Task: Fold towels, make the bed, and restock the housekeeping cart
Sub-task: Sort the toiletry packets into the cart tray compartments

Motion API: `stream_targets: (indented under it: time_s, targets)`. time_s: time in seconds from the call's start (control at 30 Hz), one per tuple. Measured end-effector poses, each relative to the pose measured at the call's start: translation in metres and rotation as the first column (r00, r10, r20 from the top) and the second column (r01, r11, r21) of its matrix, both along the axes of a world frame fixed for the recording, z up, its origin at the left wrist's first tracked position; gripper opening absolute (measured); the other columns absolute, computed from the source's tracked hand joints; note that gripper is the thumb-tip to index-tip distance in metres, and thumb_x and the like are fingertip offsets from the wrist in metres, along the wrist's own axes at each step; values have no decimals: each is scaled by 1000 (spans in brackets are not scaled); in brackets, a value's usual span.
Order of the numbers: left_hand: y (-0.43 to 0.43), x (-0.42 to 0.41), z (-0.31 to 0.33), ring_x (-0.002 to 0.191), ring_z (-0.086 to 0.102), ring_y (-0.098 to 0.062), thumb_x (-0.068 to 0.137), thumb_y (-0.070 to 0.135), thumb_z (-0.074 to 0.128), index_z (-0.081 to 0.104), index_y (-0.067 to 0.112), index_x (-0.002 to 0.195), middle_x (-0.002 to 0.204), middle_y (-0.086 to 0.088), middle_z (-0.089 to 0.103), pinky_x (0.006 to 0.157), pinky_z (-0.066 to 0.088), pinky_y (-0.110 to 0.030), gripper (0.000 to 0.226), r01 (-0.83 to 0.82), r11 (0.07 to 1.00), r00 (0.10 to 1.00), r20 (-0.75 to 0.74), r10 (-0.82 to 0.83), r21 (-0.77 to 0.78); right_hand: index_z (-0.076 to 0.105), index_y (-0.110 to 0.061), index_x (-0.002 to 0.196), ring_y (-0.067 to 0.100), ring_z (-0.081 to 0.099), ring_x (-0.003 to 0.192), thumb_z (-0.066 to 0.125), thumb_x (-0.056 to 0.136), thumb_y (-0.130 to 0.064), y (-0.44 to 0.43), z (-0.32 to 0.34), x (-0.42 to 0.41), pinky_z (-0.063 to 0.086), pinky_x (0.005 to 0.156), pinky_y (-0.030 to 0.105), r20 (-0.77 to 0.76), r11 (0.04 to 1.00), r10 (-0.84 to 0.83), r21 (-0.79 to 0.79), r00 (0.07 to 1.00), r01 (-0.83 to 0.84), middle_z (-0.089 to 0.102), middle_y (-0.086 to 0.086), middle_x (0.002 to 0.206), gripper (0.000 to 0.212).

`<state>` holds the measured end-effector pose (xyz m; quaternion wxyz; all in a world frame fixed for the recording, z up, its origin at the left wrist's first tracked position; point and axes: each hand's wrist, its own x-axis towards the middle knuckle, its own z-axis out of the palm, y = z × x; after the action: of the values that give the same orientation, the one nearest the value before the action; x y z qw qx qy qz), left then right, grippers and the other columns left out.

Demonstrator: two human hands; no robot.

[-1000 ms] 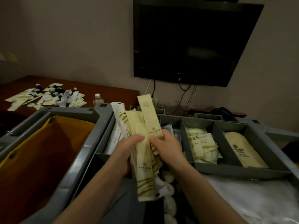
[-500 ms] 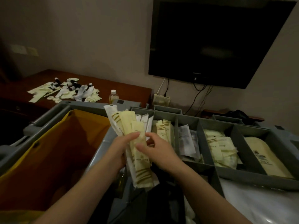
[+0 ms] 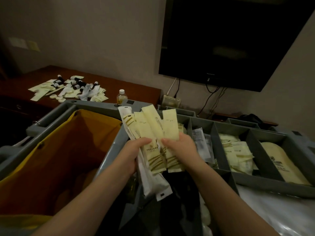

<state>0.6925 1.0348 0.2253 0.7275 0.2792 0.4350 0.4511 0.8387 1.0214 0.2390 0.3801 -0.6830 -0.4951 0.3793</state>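
Both hands, left hand (image 3: pixel 132 155) and right hand (image 3: pixel 181 147), clamp a fan of amenity sachets (image 3: pixel 153 133) mid-frame. Below lies the grey housekeeping cart (image 3: pixel 255 183).

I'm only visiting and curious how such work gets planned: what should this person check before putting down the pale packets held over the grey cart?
1. Grip: left hand and right hand both hold the fan of pale yellow paper packets: ok.
2. One kind only: a long white plastic wrapper is mixed into the fan: not ok.
3. Matching slot in view: one compartment of the grey plastic divided tray holds similar pale packets: ok.
4. Room left in that compartment: cannot tell.
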Motion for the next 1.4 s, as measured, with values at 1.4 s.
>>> stream_targets:
  time_s: [1.4]
  targets:
    - [9,-8,-11,77,71,-18,90,-5,48,62,-3,102,88,-12,72,58,56,-30,18,46,999,995,-87,-45,11,56,-10,119,25,65,95,67,86,-19,38,-25,26,56,82,43,-23,967,-253,-43,967,251,67,9,111,36]
